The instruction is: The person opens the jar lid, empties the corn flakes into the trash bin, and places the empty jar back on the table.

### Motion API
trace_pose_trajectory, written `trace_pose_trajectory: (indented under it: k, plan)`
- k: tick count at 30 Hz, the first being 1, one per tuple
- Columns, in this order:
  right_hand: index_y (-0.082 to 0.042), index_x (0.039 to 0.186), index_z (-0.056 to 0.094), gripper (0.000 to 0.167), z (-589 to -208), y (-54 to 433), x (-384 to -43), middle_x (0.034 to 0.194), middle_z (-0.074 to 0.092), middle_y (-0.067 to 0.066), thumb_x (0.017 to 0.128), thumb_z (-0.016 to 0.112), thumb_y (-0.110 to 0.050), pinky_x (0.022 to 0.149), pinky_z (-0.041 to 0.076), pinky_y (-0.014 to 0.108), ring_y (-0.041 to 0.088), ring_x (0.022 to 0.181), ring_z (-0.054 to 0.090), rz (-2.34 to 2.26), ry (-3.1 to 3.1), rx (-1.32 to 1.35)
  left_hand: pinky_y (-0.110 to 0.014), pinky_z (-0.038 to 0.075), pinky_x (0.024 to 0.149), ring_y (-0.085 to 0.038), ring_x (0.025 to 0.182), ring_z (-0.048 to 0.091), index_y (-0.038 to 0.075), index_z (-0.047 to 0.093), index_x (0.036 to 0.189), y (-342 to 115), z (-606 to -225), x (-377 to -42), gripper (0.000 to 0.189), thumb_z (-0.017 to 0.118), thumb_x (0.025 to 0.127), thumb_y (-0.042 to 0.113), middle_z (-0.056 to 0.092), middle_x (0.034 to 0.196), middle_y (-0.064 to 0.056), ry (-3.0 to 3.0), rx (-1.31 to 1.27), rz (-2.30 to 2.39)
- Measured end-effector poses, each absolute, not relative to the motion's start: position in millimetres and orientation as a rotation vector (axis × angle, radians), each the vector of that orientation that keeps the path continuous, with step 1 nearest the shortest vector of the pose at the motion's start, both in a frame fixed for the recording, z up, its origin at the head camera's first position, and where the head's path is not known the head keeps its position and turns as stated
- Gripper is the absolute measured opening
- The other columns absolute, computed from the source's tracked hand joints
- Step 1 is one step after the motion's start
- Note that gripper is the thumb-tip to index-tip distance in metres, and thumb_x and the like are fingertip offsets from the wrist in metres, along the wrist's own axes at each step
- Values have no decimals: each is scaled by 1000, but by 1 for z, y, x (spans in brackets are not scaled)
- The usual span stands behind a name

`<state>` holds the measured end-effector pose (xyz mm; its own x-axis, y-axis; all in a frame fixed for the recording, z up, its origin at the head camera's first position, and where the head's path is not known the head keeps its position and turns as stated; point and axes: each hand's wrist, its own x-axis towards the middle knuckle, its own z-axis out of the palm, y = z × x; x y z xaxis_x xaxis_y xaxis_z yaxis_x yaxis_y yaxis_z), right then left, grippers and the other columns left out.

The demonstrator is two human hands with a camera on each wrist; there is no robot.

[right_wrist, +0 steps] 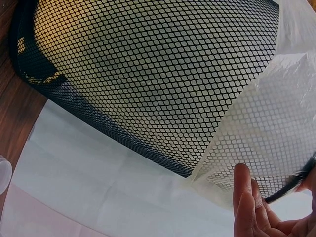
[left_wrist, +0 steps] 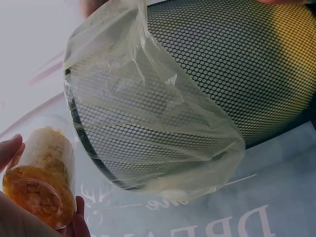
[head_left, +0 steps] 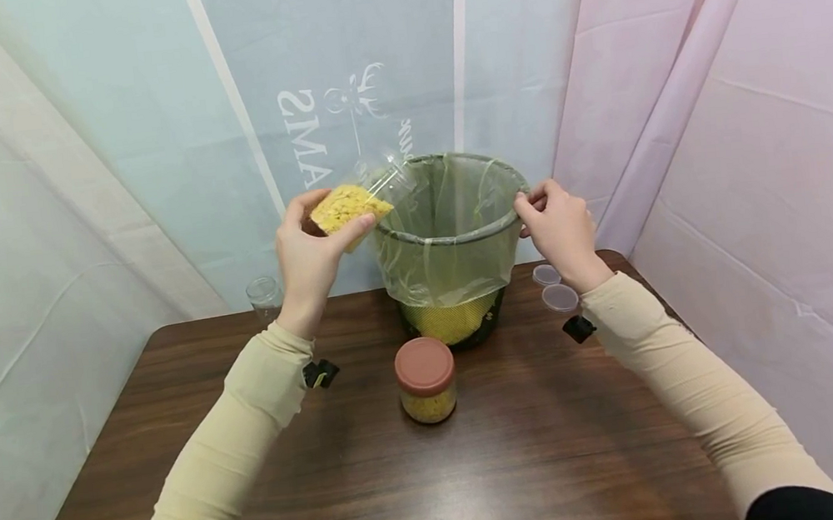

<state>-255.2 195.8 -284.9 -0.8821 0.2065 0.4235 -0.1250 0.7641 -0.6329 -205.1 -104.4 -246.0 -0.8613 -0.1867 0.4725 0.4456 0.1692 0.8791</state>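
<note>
My left hand (head_left: 310,249) grips a clear jar (left_wrist: 42,192) partly filled with yellow flakes (head_left: 348,206). The jar is tilted, its mouth toward the bin's opening at the left of the rim. A black mesh bin (head_left: 452,319) stands on the table, lined with a thin translucent bag (head_left: 448,269) folded down over its rim. Yellow shows through the mesh at the bottom. On the right side of the rim, my right hand (head_left: 558,221) pinches the bag-covered edge between thumb and fingers; in the right wrist view its fingers (right_wrist: 242,187) lie outside the mesh.
A lidded jar (head_left: 426,380) with a reddish-brown lid and yellow contents stands in front of the bin. Behind my left wrist is another clear jar (head_left: 264,295). Two clear round lids (head_left: 559,297) lie near my right wrist. Fabric curtains (head_left: 150,152) enclose the brown table (head_left: 527,467).
</note>
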Motion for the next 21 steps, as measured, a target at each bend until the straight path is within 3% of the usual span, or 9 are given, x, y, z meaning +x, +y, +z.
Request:
trace_pose_trajectory:
  k: [10,21]
  plan:
    - [-18,98,59,35,-285,197,-255,77,70,0,93,43,-49,58,40,34,18,65,63,946,-2485,-72,-22,46,53,-11,73,57,11,61,113,-110,-255,-235,54,85,68,30,62,88,1,-1979,-268,-1697]
    - [-18,99,59,36,-286,195,-254,79,70,0,93,41,-49,59,41,34,17,64,64,958,-2486,-61,-24,43,52,-12,69,54,14,60,108,-107,-250,-241,55,81,69,47,61,82,1,-2013,-204,-1663]
